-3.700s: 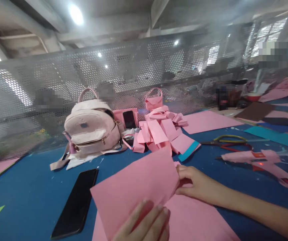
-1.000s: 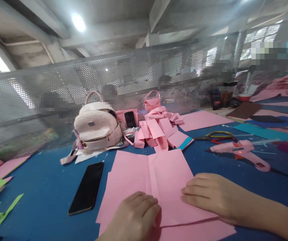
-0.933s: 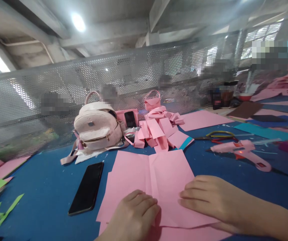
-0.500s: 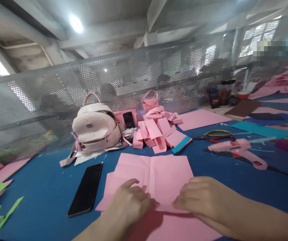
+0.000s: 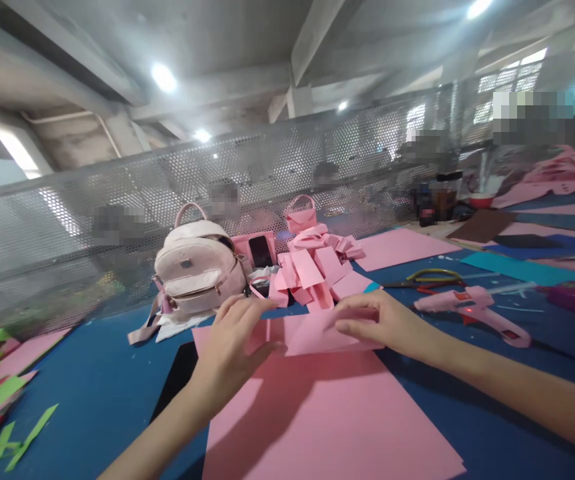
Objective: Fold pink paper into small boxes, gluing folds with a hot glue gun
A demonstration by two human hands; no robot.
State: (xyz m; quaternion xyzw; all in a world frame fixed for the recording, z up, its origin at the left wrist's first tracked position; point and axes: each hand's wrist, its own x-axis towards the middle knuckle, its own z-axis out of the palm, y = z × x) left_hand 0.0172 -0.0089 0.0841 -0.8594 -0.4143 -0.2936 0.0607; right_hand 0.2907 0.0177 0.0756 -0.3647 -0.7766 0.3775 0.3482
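A creased piece of pink paper [image 5: 312, 335] is raised at a slant over the far part of a large flat pink sheet [image 5: 337, 413]. My left hand [image 5: 235, 337] curves around its left part, thumb low and fingers bent over the top. At the right end my right hand [image 5: 385, 323] grips it, thumb in front and fingers behind. A black phone [image 5: 175, 377] lies left of the sheet, partly hidden by my left forearm.
Beyond the paper stand a white backpack [image 5: 200, 267] and a pile of pink paper pieces [image 5: 312, 267]. A pink glue gun [image 5: 480, 310] and scissors [image 5: 432, 277] lie to the right. Green strips [image 5: 22, 437] are at left; a perforated metal screen [image 5: 262, 163] runs behind.
Both hands have moved away from me with the creased pink paper. Its far part is now lifted and tilted, baring more of the large sheet beneath. The view has tipped up slightly.
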